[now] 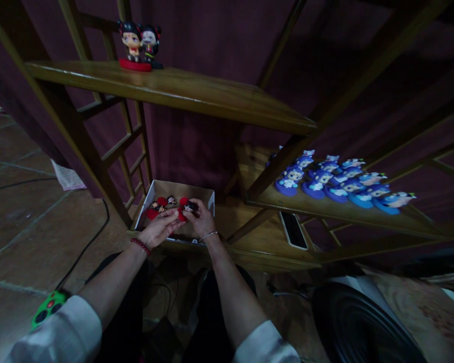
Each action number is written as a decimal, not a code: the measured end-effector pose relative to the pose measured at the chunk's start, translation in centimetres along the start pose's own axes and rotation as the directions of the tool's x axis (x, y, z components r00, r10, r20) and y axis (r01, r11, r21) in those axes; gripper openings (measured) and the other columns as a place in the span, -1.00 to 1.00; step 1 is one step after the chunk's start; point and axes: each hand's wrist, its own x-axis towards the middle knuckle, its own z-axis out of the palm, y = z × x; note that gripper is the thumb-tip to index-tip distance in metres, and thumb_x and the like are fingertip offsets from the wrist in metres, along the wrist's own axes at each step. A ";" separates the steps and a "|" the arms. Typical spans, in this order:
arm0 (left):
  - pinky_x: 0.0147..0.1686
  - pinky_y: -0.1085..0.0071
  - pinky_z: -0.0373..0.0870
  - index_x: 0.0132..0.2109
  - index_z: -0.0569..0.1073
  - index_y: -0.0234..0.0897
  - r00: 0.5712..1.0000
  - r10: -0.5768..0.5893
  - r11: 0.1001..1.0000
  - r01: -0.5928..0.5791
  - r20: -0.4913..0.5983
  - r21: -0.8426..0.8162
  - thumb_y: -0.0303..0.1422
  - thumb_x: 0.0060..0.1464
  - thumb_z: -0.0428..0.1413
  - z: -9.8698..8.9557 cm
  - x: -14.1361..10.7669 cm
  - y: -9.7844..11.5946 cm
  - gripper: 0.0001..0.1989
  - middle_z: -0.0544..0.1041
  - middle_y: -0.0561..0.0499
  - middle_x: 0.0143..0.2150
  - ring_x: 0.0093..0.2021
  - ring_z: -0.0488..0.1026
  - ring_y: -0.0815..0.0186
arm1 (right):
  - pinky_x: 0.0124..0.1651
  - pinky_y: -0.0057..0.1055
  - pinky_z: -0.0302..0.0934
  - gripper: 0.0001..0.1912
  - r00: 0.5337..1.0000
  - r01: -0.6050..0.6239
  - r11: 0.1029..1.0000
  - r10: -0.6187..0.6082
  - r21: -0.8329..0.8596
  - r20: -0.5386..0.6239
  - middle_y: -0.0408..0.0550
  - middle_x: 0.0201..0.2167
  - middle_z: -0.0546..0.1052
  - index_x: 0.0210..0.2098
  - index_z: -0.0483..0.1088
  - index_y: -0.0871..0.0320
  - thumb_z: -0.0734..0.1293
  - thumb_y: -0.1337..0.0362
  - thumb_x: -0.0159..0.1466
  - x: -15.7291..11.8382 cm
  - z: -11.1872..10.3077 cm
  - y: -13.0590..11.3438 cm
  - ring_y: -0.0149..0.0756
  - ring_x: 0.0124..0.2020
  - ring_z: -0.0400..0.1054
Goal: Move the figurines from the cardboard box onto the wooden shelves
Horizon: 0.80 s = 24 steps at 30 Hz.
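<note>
Over an open cardboard box [189,190] on the low shelf, both hands meet at a small black-haired figurine [189,207] with a red base. My right hand [201,222] is closed round its dark head end. The fingers of my left hand [159,230] are closed at the red base, partly covering it. Inside the box, left of the held piece, lie more figurines [158,206] with dark hair and red bases. My forearms and hands hide the box's front part.
A pair of figurines [136,45] stands on the upper wooden shelf [196,93]. Rows of blue and purple figurines [321,181] fill the right shelf. A white-framed phone-like object [293,230] lies below it. Wooden posts flank the box. A green object [47,307] and cable are on the floor.
</note>
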 end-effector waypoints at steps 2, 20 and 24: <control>-0.08 0.31 0.37 -0.40 0.45 -0.39 1.000 0.002 1.000 -0.002 0.008 -0.002 -0.58 -0.01 0.08 0.0 0.0 -0.1 -0.92 0.53 -0.02 -0.38 -0.31 0.47 0.39 | -0.20 -0.43 0.29 -0.64 1.000 0.008 1.000 -0.008 0.001 0.007 -0.19 -0.32 0.48 -0.20 0.31 0.07 0.36 0.26 -0.02 -0.1 0.0 0.0 -0.38 -0.31 0.39; -0.18 0.29 0.43 -0.47 0.42 -0.42 0.996 -0.048 0.999 0.047 -0.078 -0.009 -0.65 -0.01 0.02 -0.4 3.1 -3.0 -0.84 0.49 -0.03 -0.43 -0.37 0.45 0.37 | -0.18 -0.35 0.27 -0.67 0.998 -0.004 0.948 -0.018 -0.319 -0.065 -0.22 -0.35 0.47 -0.24 0.34 0.02 0.32 0.37 -0.03 0.8 -0.9 3.2 -0.35 -0.34 0.38; -0.27 0.37 0.43 -0.49 0.39 -0.38 0.991 -0.109 0.994 0.109 -0.073 -0.003 -0.72 -0.10 0.01 -1.1 4.5 -4.2 -0.79 0.46 0.02 -0.51 -0.45 0.43 0.40 | -0.26 -0.36 0.26 -0.67 0.999 -0.026 0.905 0.005 -0.424 -0.052 -0.22 -0.42 0.46 -0.28 0.36 0.00 0.32 0.44 -0.05 0.6 -0.9 4.4 -0.33 -0.41 0.37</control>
